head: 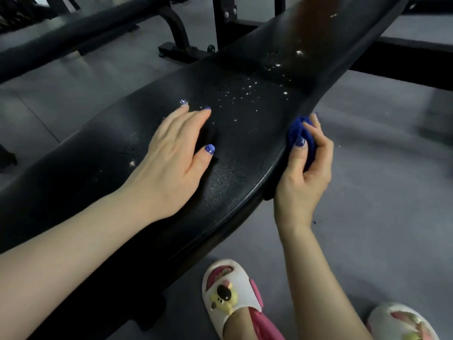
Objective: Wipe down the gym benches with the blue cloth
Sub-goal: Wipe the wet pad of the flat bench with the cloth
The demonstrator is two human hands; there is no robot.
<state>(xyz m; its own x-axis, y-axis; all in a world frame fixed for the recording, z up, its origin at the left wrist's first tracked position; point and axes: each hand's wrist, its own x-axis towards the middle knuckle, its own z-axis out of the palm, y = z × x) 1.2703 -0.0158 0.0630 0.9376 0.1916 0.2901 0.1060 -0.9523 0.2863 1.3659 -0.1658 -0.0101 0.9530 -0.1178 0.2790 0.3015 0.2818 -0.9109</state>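
Now both hands are at the black bench (103,153), one flat on the pad, one gripping the cloth.

Flat on the padded top, the left hand (171,153) rests with fingers straight and thumb spread, holding nothing; beyond its fingertips the surface is speckled with droplets (245,94). The right hand (304,173) curls around the bunched blue cloth (300,138), pressing it against the bench's side edge. Below that hand, two white slippers (230,293) stand on the grey floor (380,192).

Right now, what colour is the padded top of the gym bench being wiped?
Black, speckled with pale droplets; the padded bench top shows best in the head view.
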